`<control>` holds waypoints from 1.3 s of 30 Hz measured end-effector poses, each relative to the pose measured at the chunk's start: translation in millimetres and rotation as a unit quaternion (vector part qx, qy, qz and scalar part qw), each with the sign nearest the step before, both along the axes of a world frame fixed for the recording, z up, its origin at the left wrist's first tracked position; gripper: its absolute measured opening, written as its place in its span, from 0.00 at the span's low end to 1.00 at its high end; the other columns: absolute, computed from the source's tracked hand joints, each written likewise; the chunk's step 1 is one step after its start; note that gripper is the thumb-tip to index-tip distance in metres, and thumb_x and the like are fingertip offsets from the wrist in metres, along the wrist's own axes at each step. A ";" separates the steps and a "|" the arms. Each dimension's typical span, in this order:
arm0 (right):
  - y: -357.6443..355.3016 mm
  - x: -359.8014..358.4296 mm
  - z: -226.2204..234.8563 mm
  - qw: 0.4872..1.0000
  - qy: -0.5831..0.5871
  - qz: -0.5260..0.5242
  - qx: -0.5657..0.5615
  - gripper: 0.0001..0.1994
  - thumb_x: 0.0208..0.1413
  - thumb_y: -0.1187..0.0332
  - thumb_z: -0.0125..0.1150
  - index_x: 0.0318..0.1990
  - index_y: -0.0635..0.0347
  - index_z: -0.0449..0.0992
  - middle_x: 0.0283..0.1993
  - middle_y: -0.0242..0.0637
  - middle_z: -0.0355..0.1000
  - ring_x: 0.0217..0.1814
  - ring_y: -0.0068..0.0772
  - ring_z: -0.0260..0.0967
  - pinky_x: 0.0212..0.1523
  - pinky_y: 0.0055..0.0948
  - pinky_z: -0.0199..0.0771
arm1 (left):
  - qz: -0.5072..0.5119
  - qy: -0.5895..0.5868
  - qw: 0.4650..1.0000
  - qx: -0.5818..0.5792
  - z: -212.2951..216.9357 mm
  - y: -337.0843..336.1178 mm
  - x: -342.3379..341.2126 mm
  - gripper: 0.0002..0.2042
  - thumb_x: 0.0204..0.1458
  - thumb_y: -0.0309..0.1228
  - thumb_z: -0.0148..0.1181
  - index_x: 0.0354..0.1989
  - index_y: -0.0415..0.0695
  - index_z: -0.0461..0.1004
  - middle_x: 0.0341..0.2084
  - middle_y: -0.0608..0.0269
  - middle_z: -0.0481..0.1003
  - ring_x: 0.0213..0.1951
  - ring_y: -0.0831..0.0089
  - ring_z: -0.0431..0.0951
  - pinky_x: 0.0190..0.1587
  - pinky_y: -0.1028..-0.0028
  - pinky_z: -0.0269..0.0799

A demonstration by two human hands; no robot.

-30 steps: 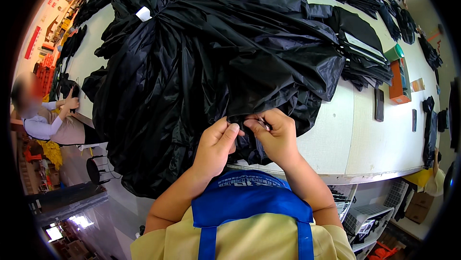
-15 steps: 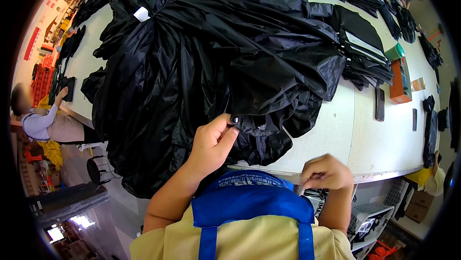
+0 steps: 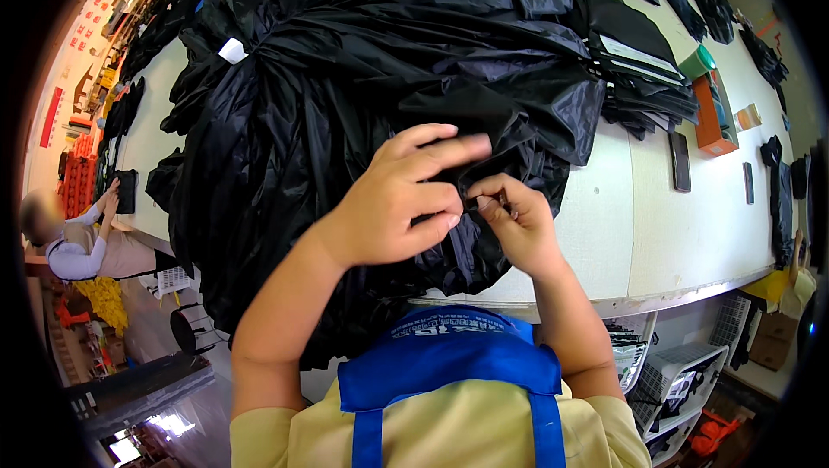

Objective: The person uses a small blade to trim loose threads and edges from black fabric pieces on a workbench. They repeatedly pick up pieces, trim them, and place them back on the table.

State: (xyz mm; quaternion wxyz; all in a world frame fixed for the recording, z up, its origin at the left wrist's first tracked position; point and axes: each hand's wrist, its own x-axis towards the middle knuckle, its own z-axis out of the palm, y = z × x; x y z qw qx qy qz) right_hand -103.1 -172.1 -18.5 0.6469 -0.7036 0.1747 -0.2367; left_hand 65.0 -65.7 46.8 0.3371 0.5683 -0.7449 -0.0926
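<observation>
Black fabric [image 3: 345, 97] lies in a big shiny heap across the white worktop [image 3: 673, 235], filling the upper and middle frame and spilling over the near edge at centre. Left hand [image 3: 393, 205] sits at centre frame, fingers curled over a fold of the fabric, index and middle fingers stretched out toward the right. Right hand [image 3: 514, 222] is just beside it, right of centre, thumb and fingertips pinched together on a small bit of the fabric edge; what exactly is pinched is too small to tell. Both hands touch at the fingertips, both clamped on the fabric.

Folded black stack [image 3: 639, 71] lies at upper right, touching the heap. Orange box [image 3: 710, 118] with a green roll [image 3: 696, 62] at its far end sits near the right rim. Two dark flat bars [image 3: 680, 161] lie on the worktop below the box. Blue apron [image 3: 449, 373] shows at bottom centre. Another person [image 3: 73, 243] sits at far left, arms raised to the worktop edge. White crates [image 3: 678, 377] stand under the worktop at lower right.
</observation>
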 end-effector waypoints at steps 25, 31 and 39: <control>-33.8 -10.4 10.3 0.850 0.035 -0.246 -0.465 0.13 0.38 0.72 0.69 0.35 0.62 0.75 0.30 0.34 0.72 0.28 0.34 0.70 0.28 0.29 0.68 | 0.001 0.498 0.827 0.262 -37.4 -63.8 19.8 0.06 0.52 0.25 0.55 0.27 0.37 0.75 0.29 0.67 0.71 0.34 0.79 0.70 0.40 0.80 0.64; -35.6 -10.1 9.6 0.854 0.040 -0.229 -0.465 0.12 0.39 0.72 0.69 0.33 0.62 0.75 0.30 0.35 0.72 0.28 0.34 0.70 0.29 0.28 0.69 | 0.001 0.499 0.828 0.256 -37.8 -63.9 19.2 0.05 0.52 0.24 0.55 0.28 0.36 0.76 0.29 0.67 0.70 0.33 0.80 0.70 0.40 0.81 0.64; -33.8 -17.5 13.2 0.934 0.080 -0.251 -0.240 0.15 0.38 0.75 0.71 0.35 0.64 0.73 0.31 0.39 0.72 0.29 0.33 0.71 0.30 0.24 0.72 | 0.028 0.541 0.792 0.281 -43.2 -61.5 22.4 0.06 0.49 0.20 0.51 0.34 0.40 0.73 0.30 0.70 0.71 0.35 0.84 0.68 0.40 0.83 0.63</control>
